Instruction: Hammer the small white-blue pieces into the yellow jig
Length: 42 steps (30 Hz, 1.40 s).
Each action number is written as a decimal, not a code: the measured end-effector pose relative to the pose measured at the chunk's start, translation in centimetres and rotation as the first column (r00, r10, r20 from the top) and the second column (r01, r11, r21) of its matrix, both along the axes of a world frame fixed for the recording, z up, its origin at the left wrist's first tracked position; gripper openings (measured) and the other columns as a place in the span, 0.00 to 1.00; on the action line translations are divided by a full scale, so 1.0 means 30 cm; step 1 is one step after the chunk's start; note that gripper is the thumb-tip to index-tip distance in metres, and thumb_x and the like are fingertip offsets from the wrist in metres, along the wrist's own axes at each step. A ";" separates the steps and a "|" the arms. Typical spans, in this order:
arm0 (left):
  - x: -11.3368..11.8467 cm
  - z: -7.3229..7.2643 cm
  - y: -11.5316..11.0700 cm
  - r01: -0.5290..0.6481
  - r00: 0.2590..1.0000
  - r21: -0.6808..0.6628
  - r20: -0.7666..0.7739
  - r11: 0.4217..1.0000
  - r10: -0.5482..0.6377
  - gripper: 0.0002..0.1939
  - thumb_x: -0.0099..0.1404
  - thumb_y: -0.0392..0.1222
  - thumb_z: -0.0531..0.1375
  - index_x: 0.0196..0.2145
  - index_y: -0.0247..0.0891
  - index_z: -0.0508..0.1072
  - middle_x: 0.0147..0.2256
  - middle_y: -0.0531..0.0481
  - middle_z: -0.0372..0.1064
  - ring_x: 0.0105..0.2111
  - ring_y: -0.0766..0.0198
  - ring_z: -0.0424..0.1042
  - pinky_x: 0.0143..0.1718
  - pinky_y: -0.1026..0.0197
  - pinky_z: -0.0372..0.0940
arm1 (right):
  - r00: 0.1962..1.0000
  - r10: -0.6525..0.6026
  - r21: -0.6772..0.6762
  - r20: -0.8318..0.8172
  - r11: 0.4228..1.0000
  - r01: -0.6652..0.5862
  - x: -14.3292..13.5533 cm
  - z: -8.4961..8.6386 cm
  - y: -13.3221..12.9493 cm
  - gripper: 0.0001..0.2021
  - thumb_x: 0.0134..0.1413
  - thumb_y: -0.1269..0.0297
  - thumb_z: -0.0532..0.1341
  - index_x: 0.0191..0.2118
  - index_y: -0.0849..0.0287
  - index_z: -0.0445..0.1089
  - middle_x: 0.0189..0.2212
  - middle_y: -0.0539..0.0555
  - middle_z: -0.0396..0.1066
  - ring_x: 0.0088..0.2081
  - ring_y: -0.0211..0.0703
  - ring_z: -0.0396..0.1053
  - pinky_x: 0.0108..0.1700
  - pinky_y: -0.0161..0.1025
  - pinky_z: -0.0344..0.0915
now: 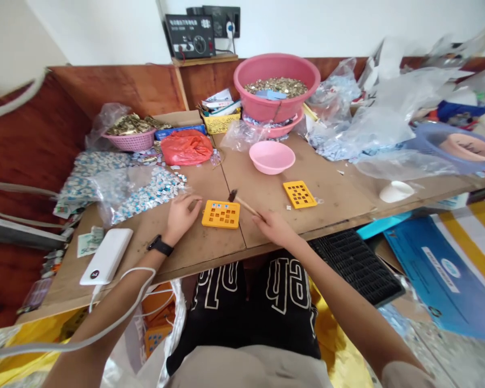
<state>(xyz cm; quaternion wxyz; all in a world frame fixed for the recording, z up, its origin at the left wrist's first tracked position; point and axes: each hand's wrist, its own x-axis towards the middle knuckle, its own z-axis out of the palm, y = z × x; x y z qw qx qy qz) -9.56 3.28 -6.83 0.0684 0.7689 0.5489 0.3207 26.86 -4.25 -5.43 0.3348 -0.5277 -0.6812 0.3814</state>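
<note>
Three small blue-and-white pieces (220, 206) sit along the far row of the yellow tray (222, 224), which lies between your hands. Your right hand (272, 223) grips the tool (244, 204) by its wooden handle; light, level strokes would probably disturb the pieces least. Your left hand (182, 214) curls beside the tray, well placed to brace it. Whether those fingers pinch anything, you can't tell; the tool's dark head is too small to identify.

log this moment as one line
right hand: holds wooden-handled dark-headed tool; left hand: beside yellow rectangular plastic tray; tray: blue-and-white pieces, far row
</note>
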 end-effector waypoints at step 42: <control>0.100 0.014 -0.045 0.183 0.977 -0.047 -0.099 0.982 -0.187 0.13 0.80 0.47 0.60 0.50 0.43 0.83 0.51 0.40 0.82 0.54 0.44 0.78 0.63 0.40 0.73 | 0.815 -0.206 -0.456 -0.542 0.887 -0.078 0.002 -0.086 0.033 0.24 0.64 0.38 0.71 0.47 0.53 0.72 0.24 0.38 0.58 0.17 0.30 0.46 0.16 0.31 0.44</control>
